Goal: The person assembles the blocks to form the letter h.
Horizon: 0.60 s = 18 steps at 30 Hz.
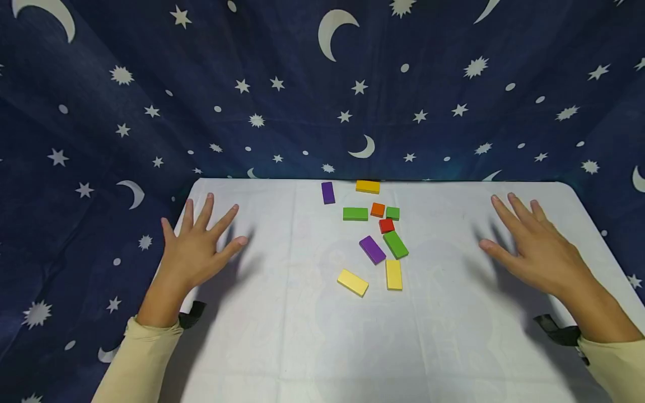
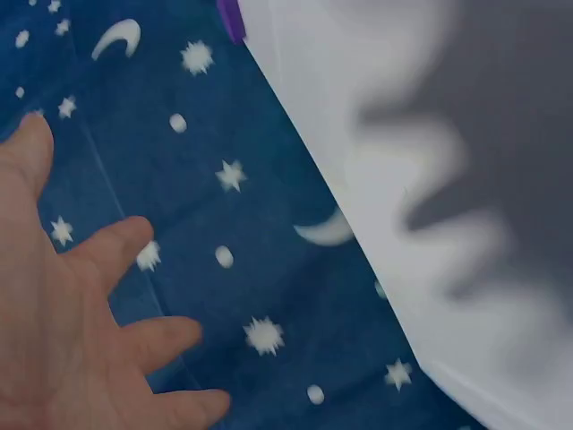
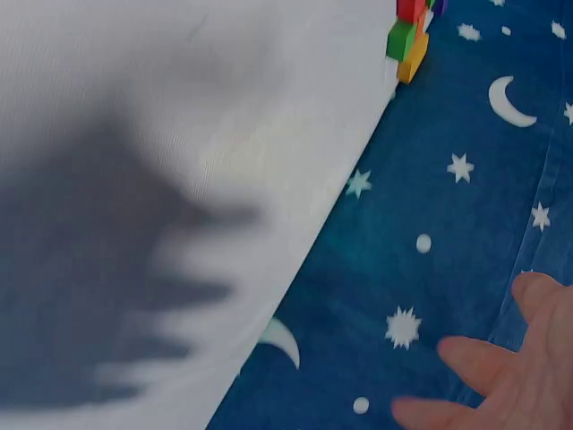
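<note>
Several flat coloured blocks lie in the middle of the white table: two yellow blocks nearest me, two purple blocks, two long green blocks, a red block, an orange block, a small green block and a dark yellow block at the far edge. My left hand hovers open, fingers spread, over the table's left side. My right hand hovers open over the right side. Neither touches a block.
A dark blue cloth with white stars and moons hangs behind and around the table. Black wrist straps show at both cuffs. The hands cast shadows on the table.
</note>
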Motion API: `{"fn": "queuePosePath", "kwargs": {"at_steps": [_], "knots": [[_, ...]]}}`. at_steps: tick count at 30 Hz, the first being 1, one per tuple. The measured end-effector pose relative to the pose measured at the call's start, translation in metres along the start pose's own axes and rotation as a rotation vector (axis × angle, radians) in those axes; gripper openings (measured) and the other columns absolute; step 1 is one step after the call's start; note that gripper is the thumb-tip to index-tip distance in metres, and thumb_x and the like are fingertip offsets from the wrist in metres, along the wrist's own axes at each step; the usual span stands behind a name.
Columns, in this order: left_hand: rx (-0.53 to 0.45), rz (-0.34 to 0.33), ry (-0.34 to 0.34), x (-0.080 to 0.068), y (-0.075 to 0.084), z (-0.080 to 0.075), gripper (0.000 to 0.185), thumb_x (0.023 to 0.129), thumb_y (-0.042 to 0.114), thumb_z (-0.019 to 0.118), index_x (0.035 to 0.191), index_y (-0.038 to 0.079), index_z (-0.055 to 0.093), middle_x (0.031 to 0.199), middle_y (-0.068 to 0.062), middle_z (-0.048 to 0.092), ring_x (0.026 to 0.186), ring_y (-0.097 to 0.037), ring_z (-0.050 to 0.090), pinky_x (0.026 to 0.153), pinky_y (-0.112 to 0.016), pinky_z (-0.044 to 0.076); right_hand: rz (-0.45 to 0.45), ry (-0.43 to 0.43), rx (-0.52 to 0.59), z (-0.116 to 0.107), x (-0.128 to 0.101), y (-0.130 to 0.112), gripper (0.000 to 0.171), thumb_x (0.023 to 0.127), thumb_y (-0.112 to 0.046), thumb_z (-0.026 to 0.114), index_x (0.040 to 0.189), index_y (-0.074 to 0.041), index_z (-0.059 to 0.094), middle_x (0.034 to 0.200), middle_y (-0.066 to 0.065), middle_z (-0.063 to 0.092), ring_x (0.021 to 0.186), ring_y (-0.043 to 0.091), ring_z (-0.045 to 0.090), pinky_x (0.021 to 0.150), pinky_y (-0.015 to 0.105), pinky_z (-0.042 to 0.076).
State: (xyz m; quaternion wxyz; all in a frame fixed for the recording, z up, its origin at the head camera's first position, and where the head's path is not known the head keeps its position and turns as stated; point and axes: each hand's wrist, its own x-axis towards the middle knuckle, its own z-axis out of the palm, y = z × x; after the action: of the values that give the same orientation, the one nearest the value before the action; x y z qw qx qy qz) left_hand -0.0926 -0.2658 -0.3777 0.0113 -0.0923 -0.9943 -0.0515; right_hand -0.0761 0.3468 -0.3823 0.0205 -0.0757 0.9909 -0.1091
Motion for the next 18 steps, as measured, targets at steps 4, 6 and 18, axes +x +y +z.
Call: {"fn": "queuePosePath", "kwargs": {"at_steps": [4,6,18], "knots": [[-0.049,0.059,0.035,-0.005,0.024,0.011,0.067,0.1,0.066,0.045,0.158,0.032,0.039,0.166,-0.015,0.033,0.152,-0.047,0.027,0.111,-0.083,0.015,-0.027,-0.071,0.04,0.006,0.001,-0.013,0.089,0.098,-0.057,0.058,0.165,-0.034,0.004,0.169,0.02,0.021,0.152,0.05,0.023,0.097,0.084,0.03],[-0.084,0.116,0.067,-0.007,0.039,0.018,0.061,0.102,0.058,0.049,0.154,0.025,0.048,0.157,-0.016,0.048,0.142,-0.045,0.044,0.108,-0.075,0.032,-0.045,-0.098,0.066,0.011,0.001,-0.021,0.085,0.099,-0.057,0.058,0.165,-0.034,0.009,0.163,0.025,0.034,0.145,0.051,0.036,0.099,0.08,0.033],[-0.449,0.399,-0.154,0.006,0.132,0.063,0.036,0.099,0.033,0.067,0.13,0.015,0.071,0.117,-0.002,0.071,0.103,-0.017,0.067,0.089,-0.039,0.056,-0.268,-0.106,0.254,0.051,0.009,-0.058,0.046,0.096,-0.04,0.072,0.137,-0.021,0.067,0.093,-0.014,0.066,0.081,0.004,0.057,0.073,0.029,0.051]]}}
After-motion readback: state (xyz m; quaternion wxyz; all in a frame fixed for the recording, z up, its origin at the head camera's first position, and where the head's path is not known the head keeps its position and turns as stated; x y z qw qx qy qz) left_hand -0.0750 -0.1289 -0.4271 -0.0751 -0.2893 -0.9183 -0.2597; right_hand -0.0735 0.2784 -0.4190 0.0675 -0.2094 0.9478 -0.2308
